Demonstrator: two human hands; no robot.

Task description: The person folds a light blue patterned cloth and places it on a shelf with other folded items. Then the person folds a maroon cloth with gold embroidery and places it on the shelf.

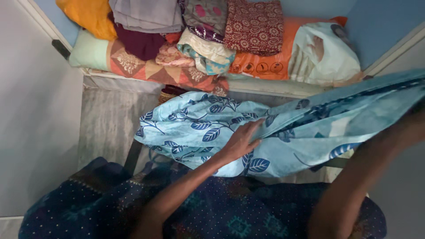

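A light-blue leaf-print cloth (283, 128) stretches across mid-frame. The left hand (241, 141) lies flat on it, fingers together. The right hand (414, 126), at right edge, grips its raised end. Folded clothes (208, 31) sit stacked along the top.

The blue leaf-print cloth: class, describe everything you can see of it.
The cloth is light blue, thin soft fabric printed with dark blue leaves. It is crumpled and stretched across the middle, rising to the right. The left hand lies flat on it; the right hand grips its raised end. Folded clothes lie behind it.
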